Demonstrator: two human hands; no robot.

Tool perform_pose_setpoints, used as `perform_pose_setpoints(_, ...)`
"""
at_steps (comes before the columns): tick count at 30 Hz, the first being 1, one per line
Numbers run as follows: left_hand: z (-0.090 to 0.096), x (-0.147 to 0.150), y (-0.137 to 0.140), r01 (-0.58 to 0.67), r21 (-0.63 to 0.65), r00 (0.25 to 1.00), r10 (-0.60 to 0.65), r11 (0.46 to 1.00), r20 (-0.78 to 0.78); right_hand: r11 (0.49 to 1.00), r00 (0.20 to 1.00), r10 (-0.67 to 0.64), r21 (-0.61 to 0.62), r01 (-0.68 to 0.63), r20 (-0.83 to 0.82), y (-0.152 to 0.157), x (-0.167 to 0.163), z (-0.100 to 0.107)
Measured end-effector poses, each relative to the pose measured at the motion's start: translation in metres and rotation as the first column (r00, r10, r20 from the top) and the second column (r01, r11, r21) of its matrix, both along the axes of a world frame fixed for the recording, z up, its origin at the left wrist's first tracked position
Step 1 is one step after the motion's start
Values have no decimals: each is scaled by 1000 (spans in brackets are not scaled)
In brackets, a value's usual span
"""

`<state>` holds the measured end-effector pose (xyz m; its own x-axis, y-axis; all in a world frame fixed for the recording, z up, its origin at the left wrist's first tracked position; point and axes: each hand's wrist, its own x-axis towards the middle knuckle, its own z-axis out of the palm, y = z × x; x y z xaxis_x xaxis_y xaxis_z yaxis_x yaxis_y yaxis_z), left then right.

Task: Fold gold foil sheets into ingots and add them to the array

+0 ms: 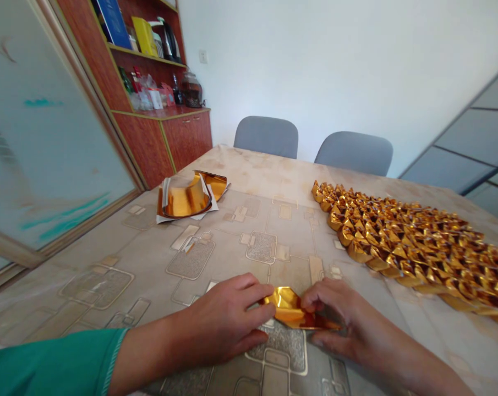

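Note:
Between my hands, low over the near part of the table, is a piece of gold foil paper (pixel 289 308), partly folded with its shiny side up. My left hand (pixel 238 313) grips its left end, fingertips bent over the edge. At the other end, my right hand (pixel 335 313) pinches the foil, its thumb below and its fingers above. A pointed corner of the paper shows near the right thumb. To the right lie many folded gold foil pieces (pixel 405 242), packed side by side in rows. A curled stack of gold foil sheets (pixel 186 198) with white backing rests at the far left of the table.
A patterned cover lies over the table (pixel 232 242). Two grey chairs (pixel 266 136) stand behind its far edge. At the back left is a wooden cabinet (pixel 186 137) holding bottles, a kettle and a glass jar. A framed glass panel (pixel 46 126) borders the left side.

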<state>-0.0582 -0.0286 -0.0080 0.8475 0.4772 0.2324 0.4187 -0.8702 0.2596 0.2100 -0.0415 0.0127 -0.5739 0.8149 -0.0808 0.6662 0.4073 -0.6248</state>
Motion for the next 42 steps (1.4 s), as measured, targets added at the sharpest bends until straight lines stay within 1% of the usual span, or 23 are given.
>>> perform_pose_setpoints(4,0,1,-2,10,52,1000,-9,999,-19,994,994,101,29,-103,40,5,-3,5)
perform_pose_setpoints(8,-2,1,-3,6,70,1000,-6,998,6,991,991,129,18,-130,44,11,-6,9)
perform_pose_setpoints(13,-2,0,-3,-1,21,999,0,1000,45,998,997,67,-8,-67,-40,12,-9,8)
perform_pose_setpoints(16,-1,0,-2,11,3,997,-12,1000,79,1000,993,16,-2,-17,-117,13,-12,3)
perform_pose_setpoints(19,-1,0,-2,27,-15,996,-25,1000,86,1000,988,-20,9,21,-151,17,-16,-4)
perform_pose_setpoints(25,1,1,-3,-27,-52,997,31,998,71,995,985,-95,17,98,-145,22,-19,-15)
perform_pose_setpoints(30,3,1,-3,-5,-43,999,6,999,37,991,984,-129,27,133,-125,21,-20,-17)
perform_pose_setpoints(35,-1,2,-4,-5,-5,1000,5,1000,10,985,981,-167,28,170,-97,20,-22,-20)
perform_pose_setpoints(39,-5,3,-6,-35,-16,999,35,999,1,979,983,-168,101,175,-73,20,-22,-23)
perform_pose_setpoints(42,-8,4,-7,-56,6,998,56,998,13,975,984,-167,136,175,-65,20,-22,-25)
